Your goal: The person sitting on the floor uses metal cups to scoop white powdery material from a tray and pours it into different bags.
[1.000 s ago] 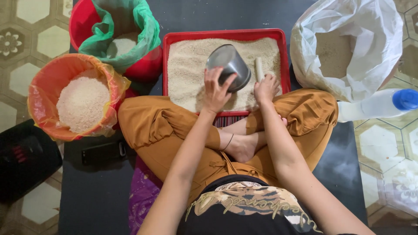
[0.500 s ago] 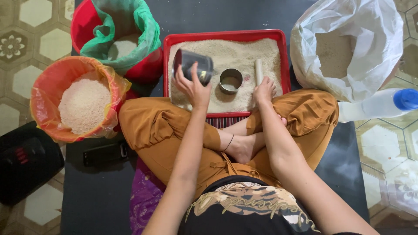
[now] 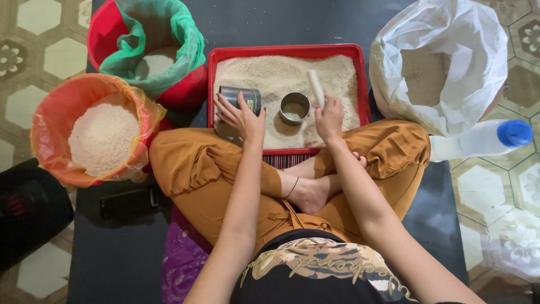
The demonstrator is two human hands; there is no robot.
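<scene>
The metal tin [image 3: 239, 100] lies on its side at the left edge of the red tray [image 3: 284, 52], its open end turned away from you toward the tray's left wall, so whatever grain it took up can tip out that way. Your left hand [image 3: 241, 117] has it from above, fingers curled over the curved wall in a firm grip that is closed around the tin. A second, smaller tin [image 3: 294, 107] stands upright in the middle of the tray, mouth up and sunk a little into the rice [image 3: 281, 76], which holds it steady without a hand on it. Your right hand [image 3: 329, 115] rests just right of that small tin, its grip closed around a pale stick [image 3: 315, 87] that points away from you across the rice; held this way it can level the grain. Left of the tray sit an orange-lined basket [image 3: 59, 101] heaped with white rice and a red tub with a green liner [image 3: 185, 39]. Right of the tray stand an open white sack [image 3: 450, 34] and a clear bottle with a blue cap [image 3: 484, 138], all within arm's reach of your crossed legs on the floor.
</scene>
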